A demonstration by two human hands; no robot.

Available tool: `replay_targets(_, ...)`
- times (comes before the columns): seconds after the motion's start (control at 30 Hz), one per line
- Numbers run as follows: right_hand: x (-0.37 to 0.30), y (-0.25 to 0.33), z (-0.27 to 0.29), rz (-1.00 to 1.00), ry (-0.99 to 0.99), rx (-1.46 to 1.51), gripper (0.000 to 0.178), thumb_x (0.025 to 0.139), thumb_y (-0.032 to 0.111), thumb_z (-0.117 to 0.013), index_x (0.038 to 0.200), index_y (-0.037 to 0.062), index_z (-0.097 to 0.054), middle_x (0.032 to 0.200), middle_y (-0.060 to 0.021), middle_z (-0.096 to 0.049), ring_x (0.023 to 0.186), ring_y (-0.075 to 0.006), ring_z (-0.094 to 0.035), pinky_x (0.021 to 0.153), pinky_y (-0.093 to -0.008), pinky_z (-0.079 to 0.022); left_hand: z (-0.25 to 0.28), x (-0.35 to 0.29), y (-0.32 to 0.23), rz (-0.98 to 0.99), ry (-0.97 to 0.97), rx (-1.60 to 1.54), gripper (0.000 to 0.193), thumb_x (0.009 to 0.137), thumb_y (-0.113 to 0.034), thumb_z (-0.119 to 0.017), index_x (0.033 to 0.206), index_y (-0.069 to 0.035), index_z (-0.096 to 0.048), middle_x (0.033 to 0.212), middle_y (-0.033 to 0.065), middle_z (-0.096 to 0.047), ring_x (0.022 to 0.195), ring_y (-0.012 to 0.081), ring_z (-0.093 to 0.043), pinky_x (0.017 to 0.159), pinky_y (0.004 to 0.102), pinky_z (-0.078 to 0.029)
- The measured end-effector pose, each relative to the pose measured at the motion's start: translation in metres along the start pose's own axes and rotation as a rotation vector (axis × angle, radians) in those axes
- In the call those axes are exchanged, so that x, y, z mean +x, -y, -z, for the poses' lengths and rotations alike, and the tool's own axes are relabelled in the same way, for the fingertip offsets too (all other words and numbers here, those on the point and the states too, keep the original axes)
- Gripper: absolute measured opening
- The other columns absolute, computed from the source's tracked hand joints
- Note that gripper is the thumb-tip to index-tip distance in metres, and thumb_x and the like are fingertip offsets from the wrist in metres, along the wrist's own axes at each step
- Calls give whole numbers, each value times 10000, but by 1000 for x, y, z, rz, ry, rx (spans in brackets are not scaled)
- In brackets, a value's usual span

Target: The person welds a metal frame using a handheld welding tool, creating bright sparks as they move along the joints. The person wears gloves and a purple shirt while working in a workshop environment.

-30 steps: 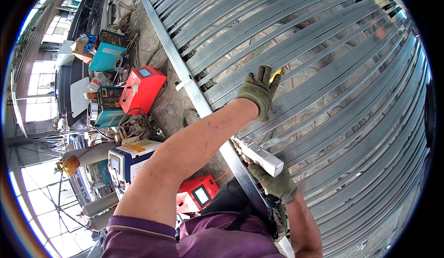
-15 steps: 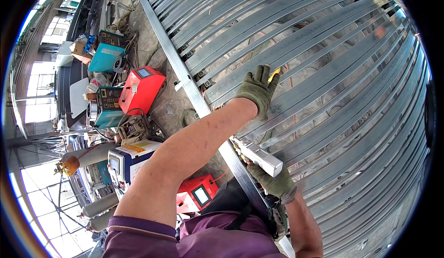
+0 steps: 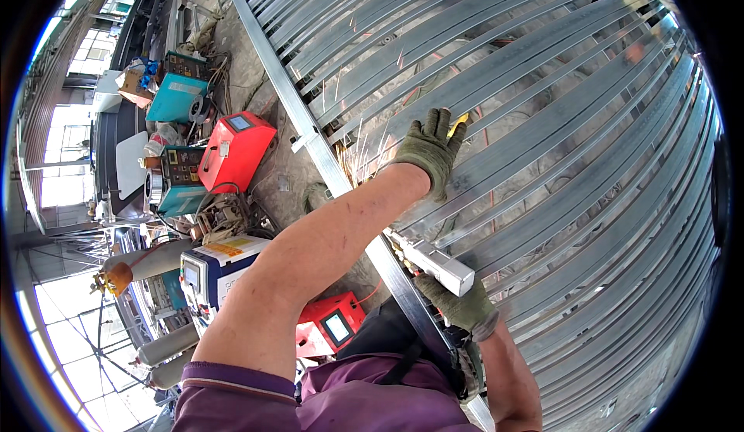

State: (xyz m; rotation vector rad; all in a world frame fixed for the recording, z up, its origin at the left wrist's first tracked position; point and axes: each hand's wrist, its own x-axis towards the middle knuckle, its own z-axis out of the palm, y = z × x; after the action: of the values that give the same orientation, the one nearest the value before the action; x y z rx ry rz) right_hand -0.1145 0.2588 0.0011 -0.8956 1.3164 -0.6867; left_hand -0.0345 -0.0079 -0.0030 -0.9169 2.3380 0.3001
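My left hand [image 3: 428, 153], in a green work glove, lies on the flat grey metal bars with its fingers spread. A small yellow object [image 3: 459, 124] shows between the fingers; most of it is hidden. Closer to my body, my right hand [image 3: 463, 306], also gloved in green, is closed round a boxy silver-white welding gun [image 3: 438, 263]. The gun points left toward the long metal edge rail [image 3: 333, 172] of the barred frame. Bright sparks [image 3: 358, 157] spray up beside that rail, just beyond my left forearm. The gun's tip is hidden behind the forearm.
Red machines with screens [image 3: 239, 151] stand left of the rail, beside teal machines [image 3: 178, 97] and a white-and-blue cabinet [image 3: 225, 265]. Grey gas cylinders [image 3: 151, 260] lie in view at the lower left. Cables run across the floor beneath the bars.
Sparks have grown from a faint glow by the rail into a bright spray reaching over the bars. Both hands and the welding gun stay nearly where they were.
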Motion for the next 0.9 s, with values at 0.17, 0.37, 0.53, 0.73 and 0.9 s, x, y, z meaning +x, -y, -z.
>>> replay_targets(0.17, -1, 2, 1, -40, 13, 54, 404, 999, 277, -848, 1310, 31, -771, 1171, -142, -832, 1085, -222, -814, 884, -354, -635, 3, -2, -1, 0, 4, -1, 1470, 705, -567, -989, 1777, -91, -102, 1816, 292, -126, 1690, 472, -145, 1347, 571, -230)
replay_targets(0.37, -2, -3, 1, 18, 11, 79, 391, 993, 241, -855, 1312, 30, -770, 1177, -128, -833, 1087, -209, -812, 888, -346, -636, 4, -3, -1, 0, 4, -6, 1474, 707, -557, -989, 1775, -92, -87, 1816, 294, -121, 1690, 472, -142, 1346, 573, -234)
replay_targets(0.53, -2, -5, 1, 37, 10, 99, 390, 991, 239, -859, 1307, 28, -771, 1182, -122, -832, 1089, -202, -809, 889, -347, -637, 2, -3, 0, -2, -4, 1, 1464, 711, -560, -987, 1775, -90, -98, 1815, 297, -123, 1688, 474, -148, 1340, 573, -244)
replay_targets(0.73, -2, -11, -1, 35, 10, 124, 402, 987, 225, -864, 1316, 17, -762, 1202, -112, -826, 1095, -200, -805, 901, -339, -641, 1, -1, 0, -2, -10, 11, 1465, 706, -579, -987, 1774, -88, -113, 1812, 303, -130, 1687, 476, -149, 1334, 575, -250)
replay_targets(0.9, -5, -6, 0, 47, 1, 171, 408, 985, 196, -866, 1329, 12, -750, 1218, -102, -821, 1111, -188, -797, 915, -326, -645, 0, 0, 0, 2, -8, 4, 1460, 706, -559, -991, 1774, -93, -111, 1812, 303, -121, 1687, 476, -148, 1330, 581, -261)
